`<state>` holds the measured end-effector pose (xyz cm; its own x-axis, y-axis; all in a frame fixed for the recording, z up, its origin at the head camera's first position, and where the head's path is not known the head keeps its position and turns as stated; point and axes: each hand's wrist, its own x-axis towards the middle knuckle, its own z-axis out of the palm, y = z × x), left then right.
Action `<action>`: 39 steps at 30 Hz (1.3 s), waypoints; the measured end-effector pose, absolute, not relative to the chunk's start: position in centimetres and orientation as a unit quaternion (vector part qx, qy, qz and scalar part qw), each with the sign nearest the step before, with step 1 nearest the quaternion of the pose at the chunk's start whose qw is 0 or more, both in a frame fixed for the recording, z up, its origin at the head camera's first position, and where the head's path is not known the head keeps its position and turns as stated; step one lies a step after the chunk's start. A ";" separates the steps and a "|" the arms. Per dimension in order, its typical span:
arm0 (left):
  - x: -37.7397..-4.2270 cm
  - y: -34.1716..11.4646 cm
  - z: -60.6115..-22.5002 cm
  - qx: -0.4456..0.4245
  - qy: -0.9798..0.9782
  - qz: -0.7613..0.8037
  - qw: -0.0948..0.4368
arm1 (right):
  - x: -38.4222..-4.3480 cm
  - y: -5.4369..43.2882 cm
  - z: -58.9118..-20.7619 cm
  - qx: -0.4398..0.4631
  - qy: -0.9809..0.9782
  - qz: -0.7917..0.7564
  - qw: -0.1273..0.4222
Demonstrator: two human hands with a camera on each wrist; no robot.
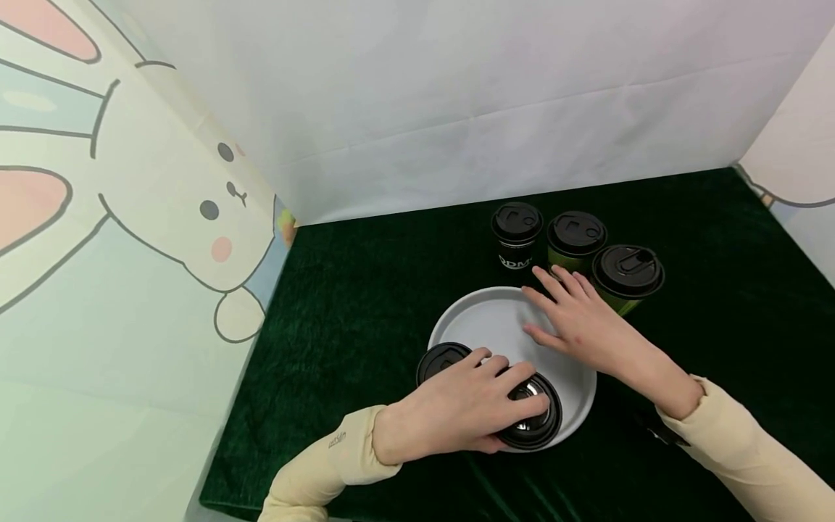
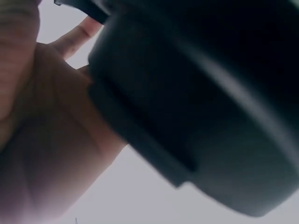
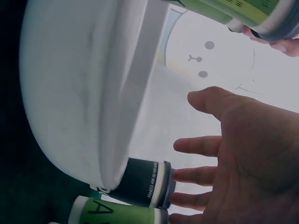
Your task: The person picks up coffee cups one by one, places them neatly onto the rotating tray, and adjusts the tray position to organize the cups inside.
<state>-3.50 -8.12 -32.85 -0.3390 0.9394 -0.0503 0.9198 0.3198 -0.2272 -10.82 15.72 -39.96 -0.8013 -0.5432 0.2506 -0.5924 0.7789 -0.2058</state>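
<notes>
In the head view my left hand [image 1: 459,406] reaches over the front of a round white tray [image 1: 472,304]. Its fingers and thumb grip a coffee cup by the black lid [image 1: 551,417]; the cup's green side [image 3: 252,10] shows in the right wrist view. A second black-lidded cup [image 1: 440,357] is by the tray's left front rim, partly behind this hand. My right hand [image 1: 577,326] hovers over the tray's right side with spread fingers and holds nothing. Its fingertips are near the green cups behind the tray. Dark lid surfaces [image 2: 187,102] fill much of the left wrist view.
Behind the tray stand a black lidded cup [image 1: 517,235], a green one [image 1: 577,239] and another green one [image 1: 628,275] closer to the right hand. A dark green cloth [image 1: 346,304] covers the table. A white wall sheet [image 1: 489,109] rises behind it.
</notes>
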 end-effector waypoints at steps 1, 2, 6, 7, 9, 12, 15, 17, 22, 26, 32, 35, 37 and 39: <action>-3.5 -8.2 -32.9 -0.574 -0.810 0.108 0.044 | -10.8 15.6 -40.1 0.305 -0.938 0.139 0.086; -3.5 -8.2 -32.9 -0.576 -0.809 0.108 0.042 | -10.8 15.6 -40.3 0.307 -0.938 0.140 0.084; -3.4 -8.4 -32.9 -0.578 -0.809 0.103 0.028 | -10.6 15.4 -40.9 0.311 -0.938 0.137 0.072; -3.3 -8.5 -32.9 -0.578 -0.809 0.101 0.025 | -10.6 15.4 -41.0 0.312 -0.938 0.138 0.068; -3.3 -8.5 -32.9 -0.577 -0.811 0.095 0.021 | -10.5 15.3 -41.3 0.313 -0.938 0.138 0.062; -3.3 -8.6 -33.0 -0.576 -0.812 0.089 0.020 | -10.5 15.2 -41.6 0.315 -0.936 0.144 0.057; -3.2 -8.6 -33.1 -0.576 -0.812 0.088 0.023 | -10.6 15.1 -41.9 0.317 -0.935 0.152 0.051; -3.2 -8.6 -33.1 -0.576 -0.812 0.092 0.026 | -10.7 15.0 -42.1 0.318 -0.934 0.159 0.045; -3.2 -8.6 -33.2 -0.574 -0.810 0.111 0.043 | -10.7 14.9 -42.6 0.320 -0.932 0.170 0.025; -3.2 -8.7 -33.2 -0.569 -0.812 0.122 0.049 | -10.7 14.9 -43.0 0.325 -0.931 0.164 0.027; -3.6 -8.9 -33.2 -0.562 -0.822 0.082 0.038 | -10.5 15.0 -43.3 0.333 -0.932 0.142 0.034; -3.8 -9.1 -32.9 -0.559 -0.827 0.054 0.025 | -10.3 15.1 -43.3 0.333 -0.933 0.130 0.037; -4.1 -9.2 -32.5 -0.557 -0.829 0.041 0.005 | -10.1 15.2 -43.2 0.331 -0.935 0.123 0.039; -4.5 -9.5 -32.0 -0.552 -0.833 0.031 -0.029 | -9.8 15.4 -42.9 0.328 -0.936 0.116 0.040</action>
<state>-4.52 -9.46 -31.95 -0.3896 0.9173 -0.0817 0.9209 0.3894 -0.0196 -9.81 15.39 -42.94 -0.7810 -0.6058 0.1518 -0.6245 0.7573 -0.1912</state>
